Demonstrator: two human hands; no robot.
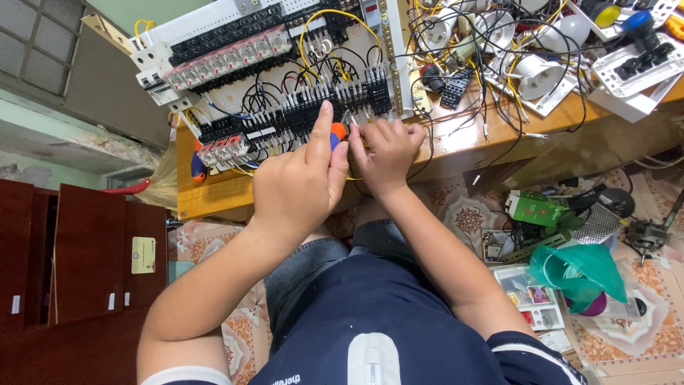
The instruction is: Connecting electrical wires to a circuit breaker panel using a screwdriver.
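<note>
Head view. Landmark: terminal block row [313, 107] on the perforated panel [214, 18], lying on the wooden bench [214, 192]. Left hand [299, 182] just below the row, grip closed around an orange-and-blue screwdriver handle [336, 134], index finger extended up onto the terminals. Right hand [385, 150] beside it, right of the handle, fingers curled, pinching a yellow wire [354, 177] at the row's lower edge.

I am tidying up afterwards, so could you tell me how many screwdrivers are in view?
2. One orange-and-blue screwdriver sits gripped in the left hand, beside the right hand; a second screwdriver lies on the wooden table left of the panel. Clutter may hide others.
</note>
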